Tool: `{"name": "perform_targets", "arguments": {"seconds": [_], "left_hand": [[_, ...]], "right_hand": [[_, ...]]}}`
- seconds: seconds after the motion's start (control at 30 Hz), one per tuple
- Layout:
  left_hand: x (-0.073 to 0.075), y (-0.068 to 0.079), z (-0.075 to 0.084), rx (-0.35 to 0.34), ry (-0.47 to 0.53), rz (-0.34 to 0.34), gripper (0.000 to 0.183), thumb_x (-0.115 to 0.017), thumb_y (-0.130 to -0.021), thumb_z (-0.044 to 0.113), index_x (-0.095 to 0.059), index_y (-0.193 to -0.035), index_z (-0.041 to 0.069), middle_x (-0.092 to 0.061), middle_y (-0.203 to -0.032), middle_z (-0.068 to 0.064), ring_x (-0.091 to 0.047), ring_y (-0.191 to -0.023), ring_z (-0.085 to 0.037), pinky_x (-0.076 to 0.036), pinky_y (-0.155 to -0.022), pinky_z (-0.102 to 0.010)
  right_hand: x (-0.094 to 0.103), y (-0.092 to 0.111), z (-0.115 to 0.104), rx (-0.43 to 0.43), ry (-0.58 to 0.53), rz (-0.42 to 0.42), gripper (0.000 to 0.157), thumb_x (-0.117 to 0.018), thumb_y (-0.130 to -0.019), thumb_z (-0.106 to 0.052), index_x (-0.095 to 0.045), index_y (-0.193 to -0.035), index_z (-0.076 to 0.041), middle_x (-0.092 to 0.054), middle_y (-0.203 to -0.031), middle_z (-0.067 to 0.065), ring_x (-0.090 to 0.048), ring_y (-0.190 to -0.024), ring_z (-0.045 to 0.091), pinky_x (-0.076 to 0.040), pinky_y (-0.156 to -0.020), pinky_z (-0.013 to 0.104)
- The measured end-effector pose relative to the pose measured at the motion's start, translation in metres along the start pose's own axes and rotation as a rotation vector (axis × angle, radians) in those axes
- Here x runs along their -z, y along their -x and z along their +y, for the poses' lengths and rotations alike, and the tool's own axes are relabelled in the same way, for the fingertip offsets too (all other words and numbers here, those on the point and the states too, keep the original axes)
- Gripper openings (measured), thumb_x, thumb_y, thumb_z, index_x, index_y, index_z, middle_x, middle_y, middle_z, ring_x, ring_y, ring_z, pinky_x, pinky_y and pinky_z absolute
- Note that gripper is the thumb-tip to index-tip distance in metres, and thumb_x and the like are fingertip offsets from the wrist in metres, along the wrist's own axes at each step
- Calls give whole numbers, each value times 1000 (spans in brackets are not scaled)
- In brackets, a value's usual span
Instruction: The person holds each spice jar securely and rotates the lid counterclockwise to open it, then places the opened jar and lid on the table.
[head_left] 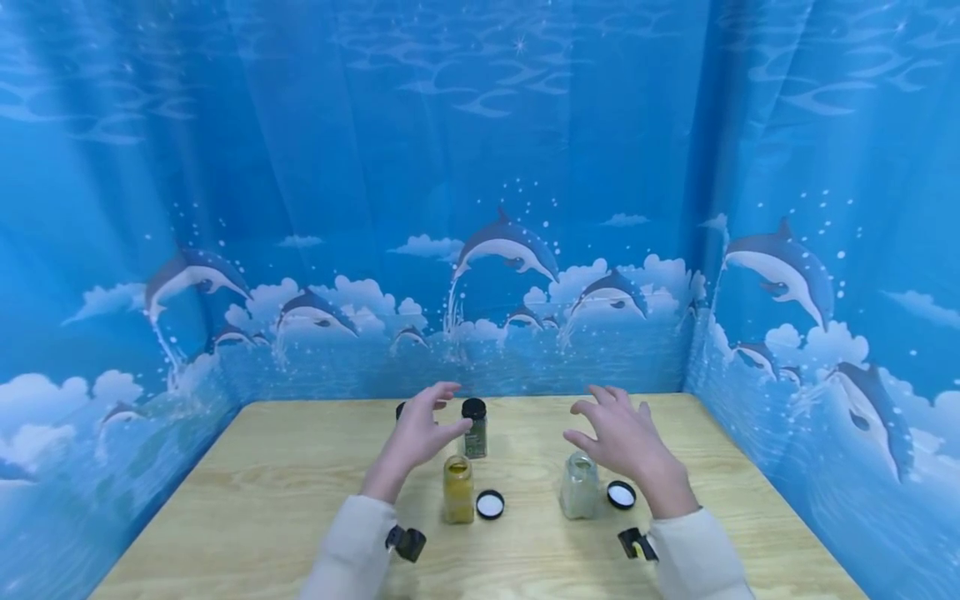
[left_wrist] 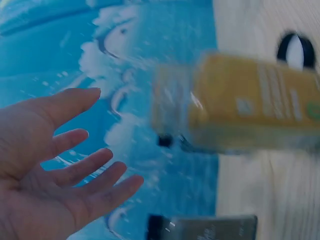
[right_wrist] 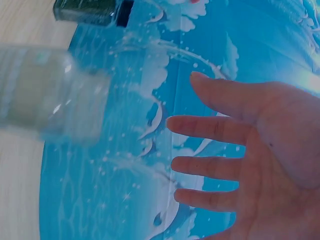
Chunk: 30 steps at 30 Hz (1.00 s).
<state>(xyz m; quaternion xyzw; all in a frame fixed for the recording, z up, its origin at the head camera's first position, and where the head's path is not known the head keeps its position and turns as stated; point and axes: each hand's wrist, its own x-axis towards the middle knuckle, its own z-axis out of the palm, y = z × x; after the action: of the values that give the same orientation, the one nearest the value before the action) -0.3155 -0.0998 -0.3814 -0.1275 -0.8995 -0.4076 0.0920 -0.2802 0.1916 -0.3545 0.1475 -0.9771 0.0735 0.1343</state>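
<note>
My left hand (head_left: 417,433) is raised above the table with its fingers spread, holding nothing. Just in front of it an uncapped glass spice jar of yellow powder (head_left: 458,500) stands upright, its black lid (head_left: 491,505) lying white side up beside it. On the other side, my right hand (head_left: 626,437) hovers with fingers apart and nothing in them. Below its thumb is a second uncapped spice jar (head_left: 579,493), clear glass with pale contents. A black lid (head_left: 621,495) lies to the right of that jar. Both wrist views show bare palms apart from the jars.
A black-capped jar of green contents (head_left: 475,433) stands behind the yellow one. Another black cap (head_left: 400,409) peeks out from behind my left hand, the rest hidden. The wooden table (head_left: 247,500) ends at a blue dolphin-print curtain (head_left: 480,367) at the back and sides.
</note>
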Motion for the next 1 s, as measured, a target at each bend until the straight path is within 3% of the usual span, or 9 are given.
{"name": "perform_targets", "arguments": {"seconds": [0.2,0.47,0.73,1.0], "left_hand": [[-2,-14,-20,50,-19,-72,57,-74,-83,24,-50,-134,19,-55,-134,-12,-53,-122,-33,-50,-97,-49],[-17,-36,-41,96,-44,-193,66,-76,-81,23,-44,-138,13,-54,-133,-16,-54,-120,-36,-51,-96,-48],[-33,-50,-54,107,-46,-224,70,-76,-80,22,-40,-139,8,-55,-130,-16,-55,-118,-33,-52,-92,-46],[-45,-56,-57,109,-4,-220,66,-77,-79,17,-43,-135,12,-59,-120,-12,-58,-112,-31,-54,-89,-43]], "right_hand": [[2,-11,-16,26,-11,-40,37,-64,-88,-43,-63,-118,-22,-45,-144,16,-37,-133,43,-26,-96,80],[0,-16,-29,58,-26,-58,35,-65,-88,-43,-64,-117,-24,-44,-145,14,-36,-134,42,-27,-96,79],[0,-17,-34,57,-28,-71,35,-66,-87,-43,-64,-116,-24,-45,-144,12,-34,-135,42,-27,-97,79],[-1,-18,-34,59,-35,-77,35,-66,-87,-43,-64,-116,-25,-45,-144,11,-34,-136,42,-27,-98,78]]}}
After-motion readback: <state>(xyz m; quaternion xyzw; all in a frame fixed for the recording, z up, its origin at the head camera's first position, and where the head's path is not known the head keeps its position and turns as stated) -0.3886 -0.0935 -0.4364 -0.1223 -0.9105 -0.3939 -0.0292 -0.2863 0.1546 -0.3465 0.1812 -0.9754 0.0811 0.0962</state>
